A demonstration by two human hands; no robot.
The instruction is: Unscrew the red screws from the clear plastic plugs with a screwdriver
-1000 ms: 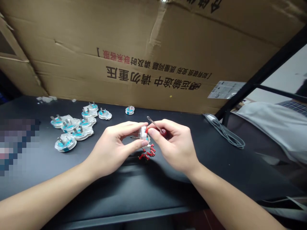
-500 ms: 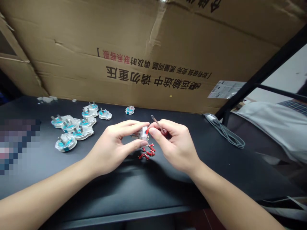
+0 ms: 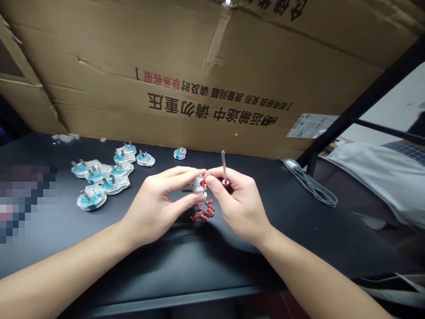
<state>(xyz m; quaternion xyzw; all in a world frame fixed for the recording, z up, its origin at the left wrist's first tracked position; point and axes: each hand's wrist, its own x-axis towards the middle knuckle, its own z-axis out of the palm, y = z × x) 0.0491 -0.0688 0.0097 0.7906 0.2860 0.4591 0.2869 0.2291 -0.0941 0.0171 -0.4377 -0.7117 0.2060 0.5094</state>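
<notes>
No tray, bin or dish holds the parts; everything lies loose on the black table [image 3: 99, 248], and the one box in view is the large cardboard box [image 3: 212, 75] that stands along the table's far edge with its printed side facing the camera, its inside hidden. Just above the table's middle, the left hand [image 3: 156, 204] pinches a small clear plug body [image 3: 198, 184] between thumb below and curled fingers above, closed firmly on it. The right hand [image 3: 237, 201] meets it from the other side: thumb and forefinger press a small red piece [image 3: 203, 182] against the plug body's right face, while the remaining fingers fold around the red handle of a small screwdriver [image 3: 224, 170]. Directly beneath the plug body, a loose heap of red screws [image 3: 204, 212] lies on the table, just below the fingertips. To the left, well apart from the hands, sits a cluster of clear plug pieces with blue inserts [image 3: 102, 175], prongs up, and one more single plug piece [image 3: 179, 153] rests alone near the box. A grey cable [image 3: 310, 184] runs along the right of the table beside a black frame bar [image 3: 358, 104]. Compared with half a second ago, the screwdriver's metal shaft, which leaned up and to the left, now stands nearly upright above the right hand, and both hands sit in almost the same place, the plug body held just as tightly.
</notes>
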